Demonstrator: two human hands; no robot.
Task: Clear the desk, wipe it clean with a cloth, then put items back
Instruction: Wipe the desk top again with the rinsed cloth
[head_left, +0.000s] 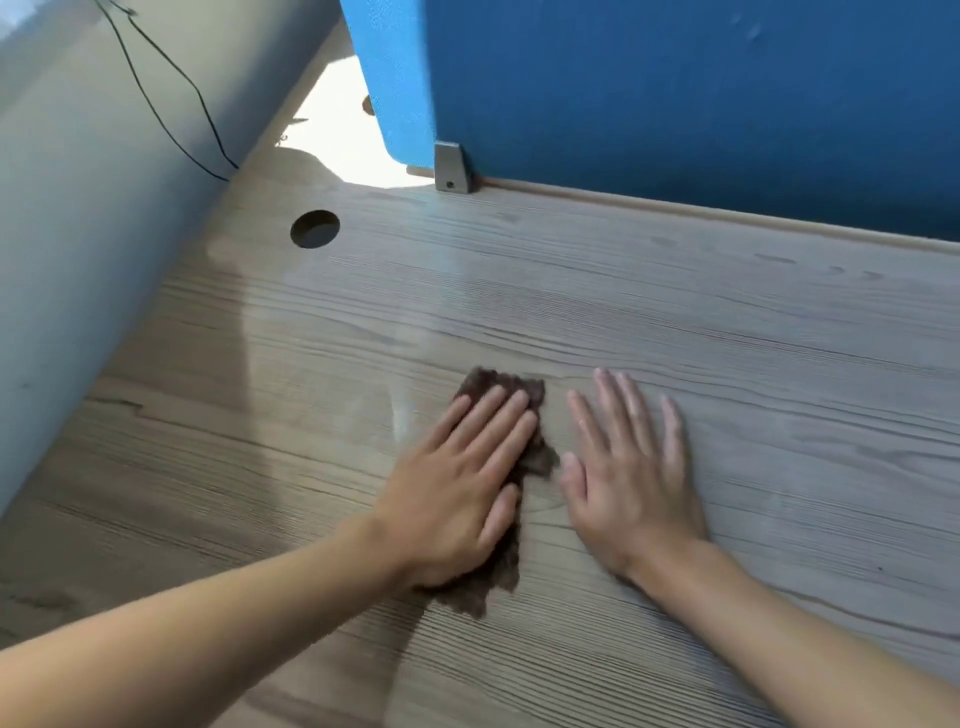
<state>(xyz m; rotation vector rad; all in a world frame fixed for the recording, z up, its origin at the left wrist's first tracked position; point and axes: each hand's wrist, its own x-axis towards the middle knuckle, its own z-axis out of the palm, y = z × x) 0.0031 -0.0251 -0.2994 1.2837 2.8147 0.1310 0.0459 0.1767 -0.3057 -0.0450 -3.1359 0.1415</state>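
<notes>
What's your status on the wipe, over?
Left hand flat on brown cloth, pressing it to desk. Right hand flat on desk beside it. Cable hole and blue divider well apart.

Mounted on the head; looked forward and steeply down onto the tabletop (675, 322) from close above. Faced the blue partition (675, 104) at the far edge, rolled, with the partition slanting down to the right. Caught the round cable hole (315, 228) left of the partition's metal foot (453, 169) and the pale wall (78, 234) further left of the partition. Wide-angle, single view.
</notes>
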